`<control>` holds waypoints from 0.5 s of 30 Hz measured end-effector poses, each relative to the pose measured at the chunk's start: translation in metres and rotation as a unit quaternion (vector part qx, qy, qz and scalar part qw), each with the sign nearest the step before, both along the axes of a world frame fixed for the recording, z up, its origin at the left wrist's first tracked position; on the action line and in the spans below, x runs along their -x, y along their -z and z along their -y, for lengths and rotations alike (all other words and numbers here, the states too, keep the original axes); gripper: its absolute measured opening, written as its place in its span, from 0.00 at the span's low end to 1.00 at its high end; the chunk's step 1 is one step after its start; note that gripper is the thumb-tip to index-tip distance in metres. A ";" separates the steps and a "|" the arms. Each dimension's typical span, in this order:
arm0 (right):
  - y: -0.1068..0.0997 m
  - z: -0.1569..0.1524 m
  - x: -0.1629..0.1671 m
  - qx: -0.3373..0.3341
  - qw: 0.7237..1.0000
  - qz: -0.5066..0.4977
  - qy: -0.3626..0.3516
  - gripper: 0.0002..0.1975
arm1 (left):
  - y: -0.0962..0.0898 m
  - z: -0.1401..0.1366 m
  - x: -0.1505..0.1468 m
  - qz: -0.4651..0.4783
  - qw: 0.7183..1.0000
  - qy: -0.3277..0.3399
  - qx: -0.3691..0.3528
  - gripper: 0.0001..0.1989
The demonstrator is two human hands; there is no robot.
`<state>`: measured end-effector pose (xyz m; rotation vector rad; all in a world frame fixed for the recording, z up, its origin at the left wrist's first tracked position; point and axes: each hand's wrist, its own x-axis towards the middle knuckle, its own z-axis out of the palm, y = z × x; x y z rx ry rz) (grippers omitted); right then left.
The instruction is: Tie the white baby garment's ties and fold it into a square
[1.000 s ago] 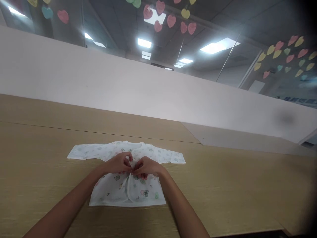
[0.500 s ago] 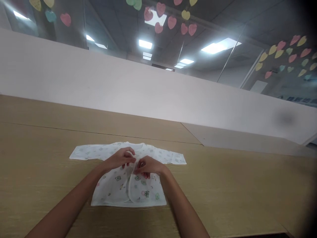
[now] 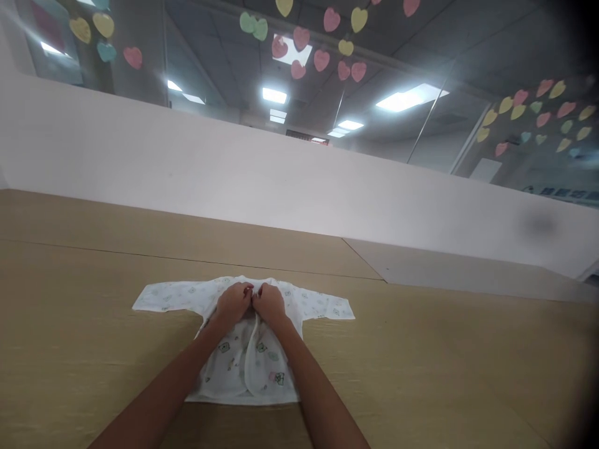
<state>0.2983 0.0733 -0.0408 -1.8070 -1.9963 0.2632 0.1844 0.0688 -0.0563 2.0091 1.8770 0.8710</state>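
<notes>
left hand (image 3: 235, 304): fingers curled, pinched at front opening near collar | right hand (image 3: 270, 303): just beside, likewise pinched | white printed shirt (image 3: 227, 374): lay spread on table (image 3: 430, 362), beneath both

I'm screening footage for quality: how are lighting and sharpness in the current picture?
In the head view, ceiling lights glare; a dark blur shades the head view's right edge; lower in the head view, the white garment looks slightly soft.

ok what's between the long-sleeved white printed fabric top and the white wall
Head view: tan wood-grain tabletop, crossed by a thin dark seam, separates top and wall.
</notes>
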 end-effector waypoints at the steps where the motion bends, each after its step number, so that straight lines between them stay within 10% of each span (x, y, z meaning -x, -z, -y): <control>1: 0.000 -0.001 -0.004 0.000 1.000 -0.031 0.003 0.07 | 0.000 0.001 -0.001 -0.020 1.000 0.007 0.000 0.16; 7: -0.001 -0.005 -0.022 0.103 0.954 -0.282 0.007 0.06 | -0.002 0.004 -0.003 -0.073 0.997 0.039 0.007 0.15; 15: 0.005 -0.011 -0.025 0.138 0.925 -0.353 -0.034 0.05 | -0.006 0.007 0.001 -0.013 0.999 0.042 -0.010 0.13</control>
